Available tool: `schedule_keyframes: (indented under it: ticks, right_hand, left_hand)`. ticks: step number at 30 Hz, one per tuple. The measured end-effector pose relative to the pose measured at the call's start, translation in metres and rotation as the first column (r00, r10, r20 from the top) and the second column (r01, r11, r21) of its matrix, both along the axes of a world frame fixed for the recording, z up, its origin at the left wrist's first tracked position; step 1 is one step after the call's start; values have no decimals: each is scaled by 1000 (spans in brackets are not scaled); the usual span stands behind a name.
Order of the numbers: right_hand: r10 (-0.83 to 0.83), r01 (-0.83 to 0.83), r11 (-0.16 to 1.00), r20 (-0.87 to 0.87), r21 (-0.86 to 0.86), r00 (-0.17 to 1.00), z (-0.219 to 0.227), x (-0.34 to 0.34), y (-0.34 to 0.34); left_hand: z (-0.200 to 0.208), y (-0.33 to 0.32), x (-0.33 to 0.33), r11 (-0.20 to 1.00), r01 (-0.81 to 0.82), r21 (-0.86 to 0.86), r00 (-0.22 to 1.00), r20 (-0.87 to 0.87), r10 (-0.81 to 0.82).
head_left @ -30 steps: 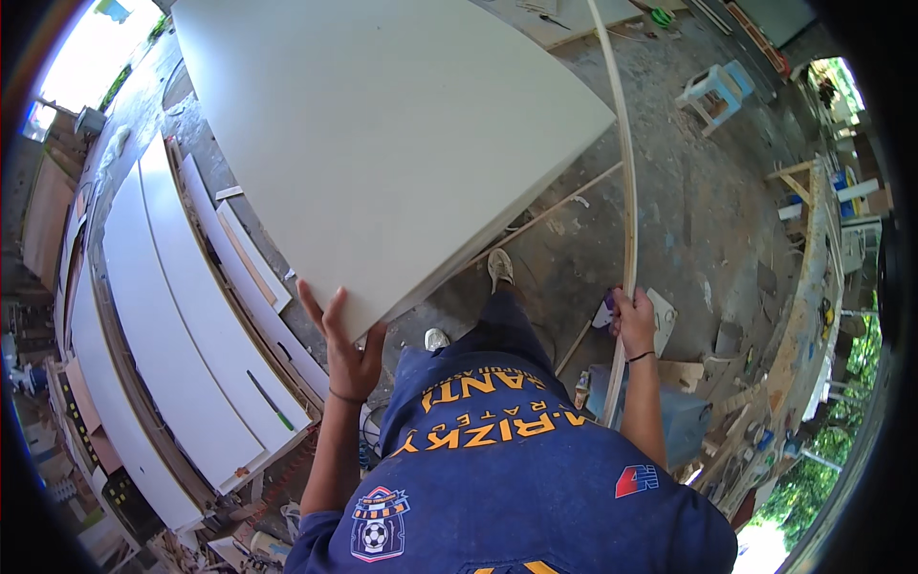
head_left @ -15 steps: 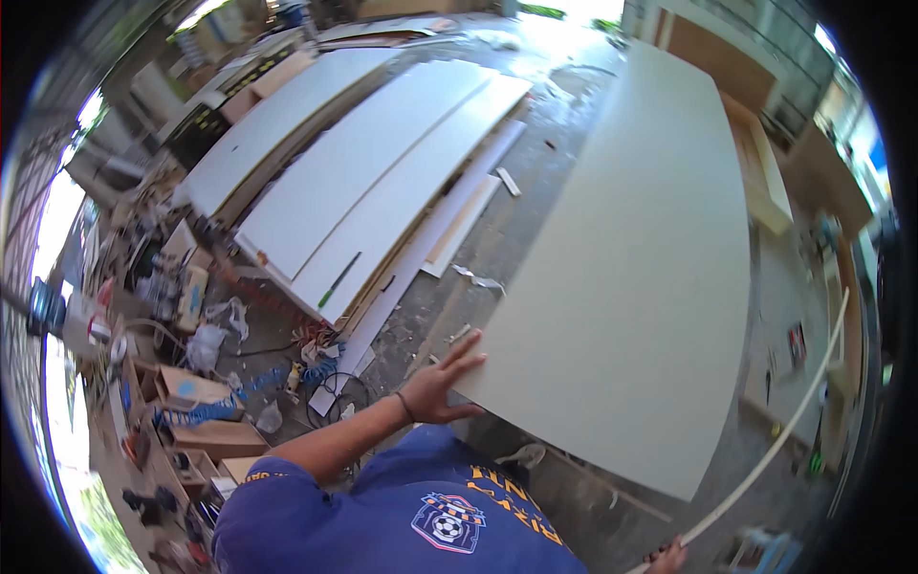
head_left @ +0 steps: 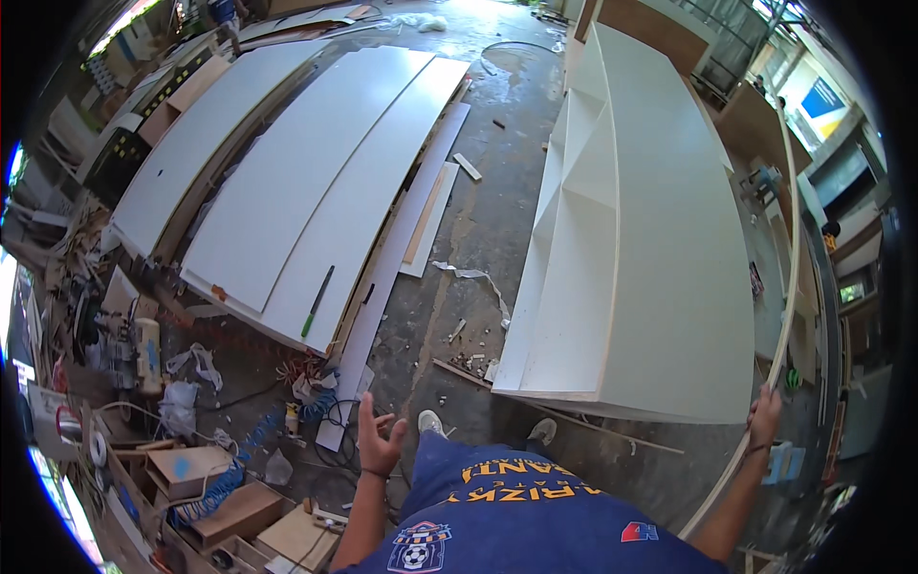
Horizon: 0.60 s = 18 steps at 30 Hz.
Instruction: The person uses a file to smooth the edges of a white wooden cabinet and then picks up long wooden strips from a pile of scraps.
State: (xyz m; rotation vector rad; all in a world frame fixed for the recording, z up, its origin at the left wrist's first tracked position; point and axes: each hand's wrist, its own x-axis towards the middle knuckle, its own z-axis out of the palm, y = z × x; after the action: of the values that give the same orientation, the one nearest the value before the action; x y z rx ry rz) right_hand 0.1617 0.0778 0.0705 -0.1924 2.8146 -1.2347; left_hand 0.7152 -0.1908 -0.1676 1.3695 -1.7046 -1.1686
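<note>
My right hand (head_left: 765, 418) is closed round a long, thin, pale strip (head_left: 793, 230), which bends from beside my hip up past the far end of the cabinet. Just left of that hand, a long white cabinet (head_left: 681, 249) lies on the floor with its open compartments facing left. My left hand (head_left: 378, 438) is raised in front of me, fingers apart and nothing in it, clear of the cabinet's near corner.
Large white panels (head_left: 316, 163) lie stacked on the left, with a green-handled tool (head_left: 314, 311) on top. Wooden boxes (head_left: 229, 512), a coiled blue hose (head_left: 212, 497) and cables clutter the lower left. Scraps and a torn white strip (head_left: 469, 273) litter the concrete floor (head_left: 478, 225).
My left hand has come off the cabinet's near corner and now hangs free. My view has shifted, showing the cabinet's open side. My right hand, still on the strip, has risen beside the cabinet.
</note>
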Motion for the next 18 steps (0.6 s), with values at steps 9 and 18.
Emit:
schedule_keyframes:
  ticks: [9, 18]
  right_hand:
    - [342, -67, 869, -498, 490, 797, 44, 28, -129]
    - [398, 94, 778, -603, 621, 691, 56, -20, -206]
  left_hand:
    - [20, -81, 49, 964, -265, 25, 949, -173, 265]
    - [41, -221, -5, 999, -44, -12, 993, -111, 42]
